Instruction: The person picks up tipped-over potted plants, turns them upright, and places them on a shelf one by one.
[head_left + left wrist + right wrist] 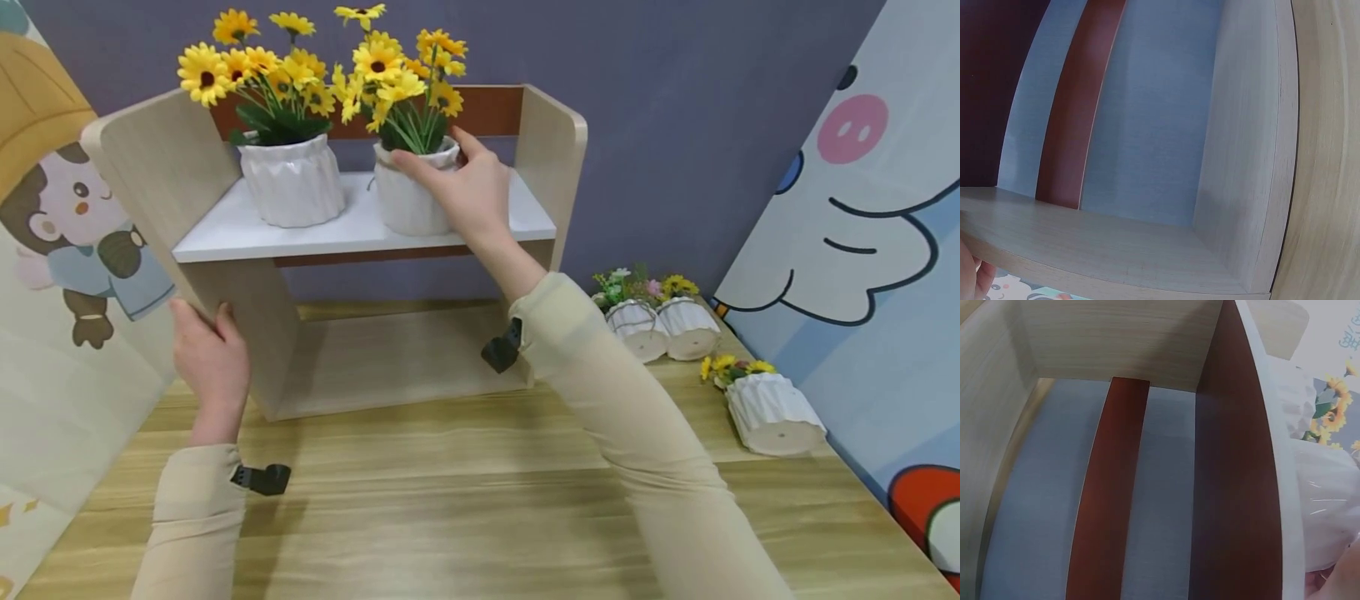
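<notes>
A small two-tier desktop shelf [360,242] with pale wood sides stands on the table. My right hand [480,187] grips a white pot [408,196] of yellow artificial daisies [386,71], thumb at the front rim and fingers round the right side. The pot is at the white upper board [360,233]. To its left stands a similar white pot [292,183] with yellow flowers. My left hand [213,358] holds the front edge of the left side panel [258,333], thumb and fingers on either side; its fingertips [984,278] show outside the panel in the left wrist view.
At the table's right lie several white pots on their sides, one [776,412] nearer the front and two [686,325] farther back. A purple-grey wall [660,125] rises behind the shelf. Cartoon-printed panels [832,250] flank the wood-grain table [420,500].
</notes>
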`<state>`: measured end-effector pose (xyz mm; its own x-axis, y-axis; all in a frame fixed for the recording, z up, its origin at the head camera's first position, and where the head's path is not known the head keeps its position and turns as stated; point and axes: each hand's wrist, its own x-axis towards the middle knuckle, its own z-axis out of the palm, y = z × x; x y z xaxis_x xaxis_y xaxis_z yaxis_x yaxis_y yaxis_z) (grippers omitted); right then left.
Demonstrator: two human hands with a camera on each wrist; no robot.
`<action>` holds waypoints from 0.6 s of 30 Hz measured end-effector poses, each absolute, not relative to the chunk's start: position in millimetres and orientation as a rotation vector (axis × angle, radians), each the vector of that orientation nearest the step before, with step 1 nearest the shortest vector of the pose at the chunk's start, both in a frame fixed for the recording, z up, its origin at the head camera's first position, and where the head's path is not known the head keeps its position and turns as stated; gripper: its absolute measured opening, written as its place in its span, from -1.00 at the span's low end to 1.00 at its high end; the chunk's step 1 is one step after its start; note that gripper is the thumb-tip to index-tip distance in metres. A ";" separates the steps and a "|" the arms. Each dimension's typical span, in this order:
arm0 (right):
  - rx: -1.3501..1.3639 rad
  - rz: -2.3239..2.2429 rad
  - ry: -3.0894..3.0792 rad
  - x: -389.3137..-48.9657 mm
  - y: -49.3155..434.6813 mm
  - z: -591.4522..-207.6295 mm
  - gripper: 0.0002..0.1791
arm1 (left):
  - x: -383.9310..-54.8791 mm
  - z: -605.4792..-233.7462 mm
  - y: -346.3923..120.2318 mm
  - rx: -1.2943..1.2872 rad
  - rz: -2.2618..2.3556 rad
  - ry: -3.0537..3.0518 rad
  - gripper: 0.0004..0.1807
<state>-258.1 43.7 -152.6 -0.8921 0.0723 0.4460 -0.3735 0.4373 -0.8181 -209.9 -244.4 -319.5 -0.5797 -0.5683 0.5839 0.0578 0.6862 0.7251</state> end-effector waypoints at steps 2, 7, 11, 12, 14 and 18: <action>0.246 1.450 -2.277 -261.4 39.4 -152.8 -0.02 | -210.6 -319.7 -244.1 0.393 -0.910 -2.028 -0.54; 0.217 1.468 -2.281 -268.4 29.8 -153.8 0.04 | -211.0 -318.8 -243.3 0.391 -0.908 -2.033 -0.54; 0.197 1.466 -2.306 -272.9 23.8 -153.3 0.07 | -212.1 -318.3 -242.2 0.380 -0.906 -2.032 -0.54; 0.194 1.461 -2.312 -274.0 22.1 -153.1 0.07 | -212.3 -318.3 -242.0 0.379 -0.907 -2.028 -0.54; 0.193 1.461 -2.325 -275.9 18.5 -152.6 0.08 | -212.4 -318.8 -241.9 0.380 -0.905 -2.017 -0.54; 0.179 1.457 -2.355 -279.6 11.1 -152.5 0.10 | -211.3 -319.9 -242.6 0.392 -0.905 -2.004 -0.54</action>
